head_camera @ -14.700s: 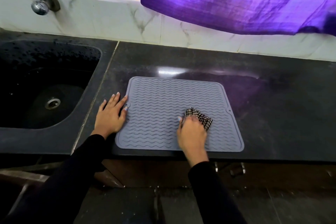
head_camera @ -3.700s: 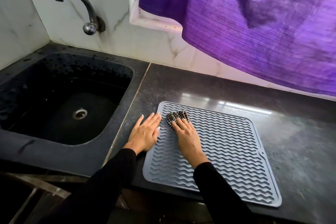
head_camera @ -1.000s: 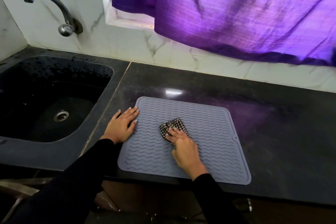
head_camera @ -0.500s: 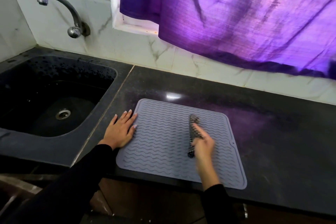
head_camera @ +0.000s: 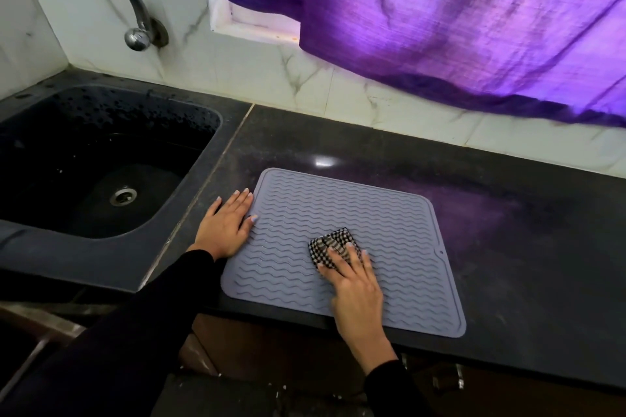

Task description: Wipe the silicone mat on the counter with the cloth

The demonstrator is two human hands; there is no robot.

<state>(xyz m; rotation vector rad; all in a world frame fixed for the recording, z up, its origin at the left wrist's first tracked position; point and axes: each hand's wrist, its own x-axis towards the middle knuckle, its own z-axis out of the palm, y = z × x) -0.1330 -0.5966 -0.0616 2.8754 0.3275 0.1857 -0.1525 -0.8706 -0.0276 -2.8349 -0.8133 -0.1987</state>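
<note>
A grey silicone mat [head_camera: 382,213] with wavy ridges lies flat on the dark counter [head_camera: 528,247], its near edge at the counter's front. A small black-and-white checked cloth [head_camera: 327,244] sits bunched on the middle of the mat. My right hand [head_camera: 355,284] presses down on the cloth with its fingers spread over it. My left hand [head_camera: 227,225] rests flat on the counter at the mat's left edge, with its fingertips touching the mat and nothing in it.
A black sink [head_camera: 101,159] with a metal drain sits left of the mat, under a curved steel tap [head_camera: 135,20] on the marble wall. A purple curtain [head_camera: 457,20] hangs over the back of the counter.
My right hand swung right across the mat with the cloth half a second ago and is now back at the mat's middle, pressing the cloth flat. My left hand stayed at the left edge.
</note>
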